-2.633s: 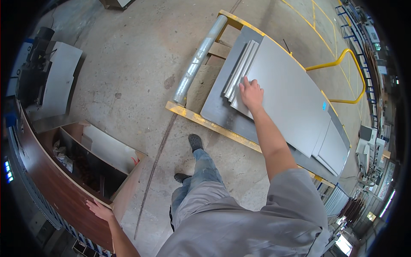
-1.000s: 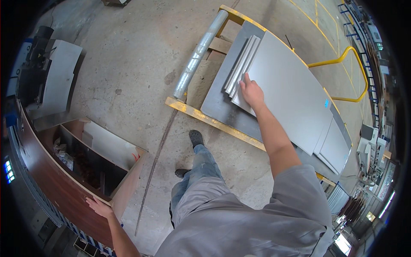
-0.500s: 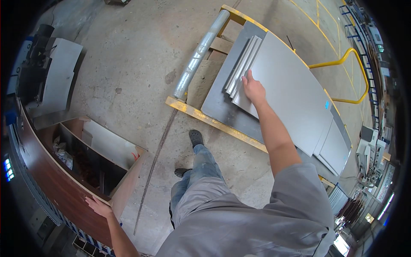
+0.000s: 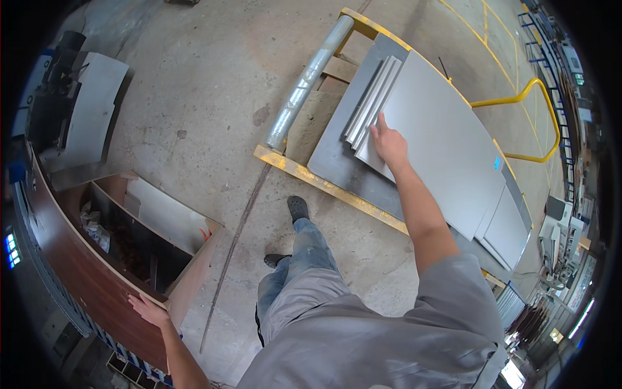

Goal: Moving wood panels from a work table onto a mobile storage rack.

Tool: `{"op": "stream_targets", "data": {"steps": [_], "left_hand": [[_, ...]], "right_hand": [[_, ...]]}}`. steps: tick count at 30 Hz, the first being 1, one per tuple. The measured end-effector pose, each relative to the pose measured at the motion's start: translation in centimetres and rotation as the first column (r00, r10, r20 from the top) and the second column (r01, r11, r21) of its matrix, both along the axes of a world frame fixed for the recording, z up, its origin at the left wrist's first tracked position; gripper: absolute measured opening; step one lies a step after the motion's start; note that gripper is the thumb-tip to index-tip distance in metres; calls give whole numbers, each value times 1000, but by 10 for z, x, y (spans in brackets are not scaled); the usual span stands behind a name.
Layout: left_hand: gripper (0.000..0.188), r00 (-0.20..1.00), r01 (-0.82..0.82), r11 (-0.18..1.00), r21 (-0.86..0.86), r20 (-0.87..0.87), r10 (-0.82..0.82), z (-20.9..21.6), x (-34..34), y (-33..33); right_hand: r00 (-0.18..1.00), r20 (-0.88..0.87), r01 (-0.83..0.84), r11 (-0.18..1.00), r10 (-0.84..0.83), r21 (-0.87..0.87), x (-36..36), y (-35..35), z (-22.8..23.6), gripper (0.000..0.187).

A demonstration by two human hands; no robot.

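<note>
Head view: how many hands are caught in it, and what's being touched?

Two, both bare. The right hand (image 4: 391,142) is laid on a big, flat, light-grey panel (image 4: 447,142), over its left end. One index finger is stretched out and the thumb is held apart; the other fingers look tucked in, and whether anything's being pinched can't be told from here.

And the left one?

The left hand (image 4: 150,311) is rested on a long, dark-brown wood-grain board (image 4: 97,285), fingers spread and loose, with nothing clasped. Right beside it, an open wooden box (image 4: 194,282) is split by one divider into two compartments, one dark and one white inside.

OK, and where's the panel sitting? Just one of those?

Nope, more are stacked. At the left end, about three narrow, pale-grey stepped edges (image 4: 371,100) can be counted, give or take. It's all carried by one dark-grey flat sheet (image 4: 330,146) on a yellow-painted cart frame (image 4: 330,189). One silver metal roller (image 4: 311,81) is fitted at the cart's left end, and one yellow bent-tube handle (image 4: 495,102) is seen on the far side. One small blue sticker (image 4: 497,163) is stuck on the panel too.
</note>
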State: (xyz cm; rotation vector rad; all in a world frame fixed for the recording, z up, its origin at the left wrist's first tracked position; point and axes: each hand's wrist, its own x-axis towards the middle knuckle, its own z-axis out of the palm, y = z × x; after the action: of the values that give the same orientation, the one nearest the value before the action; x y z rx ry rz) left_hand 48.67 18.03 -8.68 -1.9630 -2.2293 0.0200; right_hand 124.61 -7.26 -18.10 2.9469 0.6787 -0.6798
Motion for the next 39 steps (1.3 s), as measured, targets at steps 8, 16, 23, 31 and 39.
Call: {"op": "stream_targets", "data": {"steps": [8,16,23,31,39], "left_hand": [[57,1000,-19,1000,-1,16,19,5,0,0],[57,999,-23,1000,-6,40,23,5,4,-3],[58,998,-29,1000,2,55,29,4,7,-3],[59,996,-80,997,-17,42,81,7,11,-5],[60,993,-105,994,-24,46,106,11,23,-8]], "right_hand": [[979,-32,-200,978,202,66,-21,-29,-9,54],[990,33,-143,984,140,106,-42,-29,-17,53],[992,-53,-119,993,118,-5,-36,-10,3,58],[988,-70,-130,988,136,86,-50,-21,-8,56],[999,3,-54,992,54,117,-60,-17,-17,56]]}}
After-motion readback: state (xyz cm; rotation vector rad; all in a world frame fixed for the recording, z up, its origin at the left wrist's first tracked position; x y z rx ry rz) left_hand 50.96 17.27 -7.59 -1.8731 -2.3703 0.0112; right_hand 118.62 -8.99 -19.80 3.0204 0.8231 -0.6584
